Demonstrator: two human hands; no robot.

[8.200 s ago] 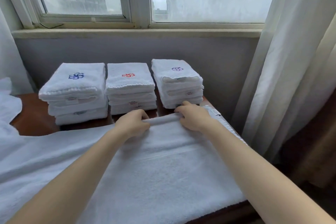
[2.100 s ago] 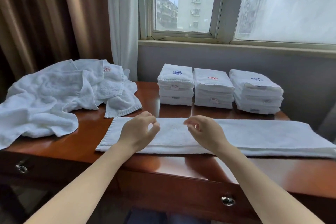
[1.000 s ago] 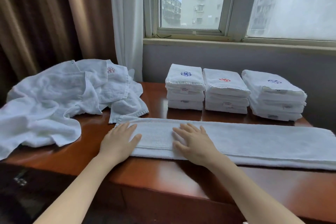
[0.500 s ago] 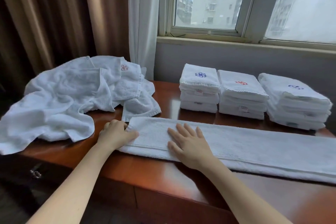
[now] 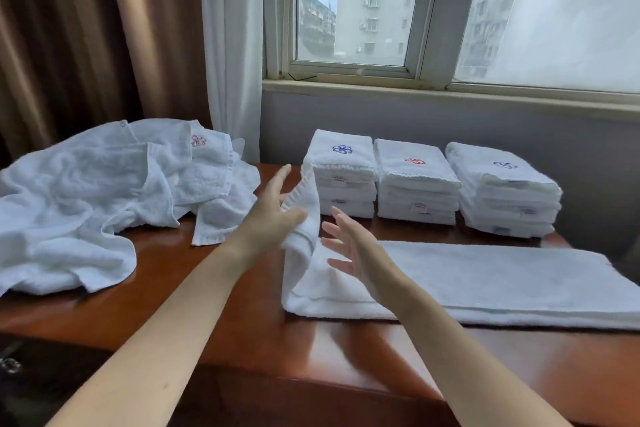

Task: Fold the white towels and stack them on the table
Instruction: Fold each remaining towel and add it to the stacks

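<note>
**Left end of the folded strip raised off the table, head view.**
The long towel (image 5: 485, 274), folded into a narrow strip, lies with its long axis running left to right, parallel to the front edge of the table (image 5: 242, 326). Its right end runs to the picture's right border. Its left end stands upright, hem pointing up, pinched between the thumb and fingers of the left hand (image 5: 273, 218). The right hand (image 5: 353, 253) hovers just above the strip, fingers spread and grasping nothing. Bare wood shows along the front edge and to the left, between the raised end and the heap of unfolded towels (image 5: 86, 201). Behind the strip, 3 stacks of folded towels (image 5: 414, 180) stand near its far edge.
</note>
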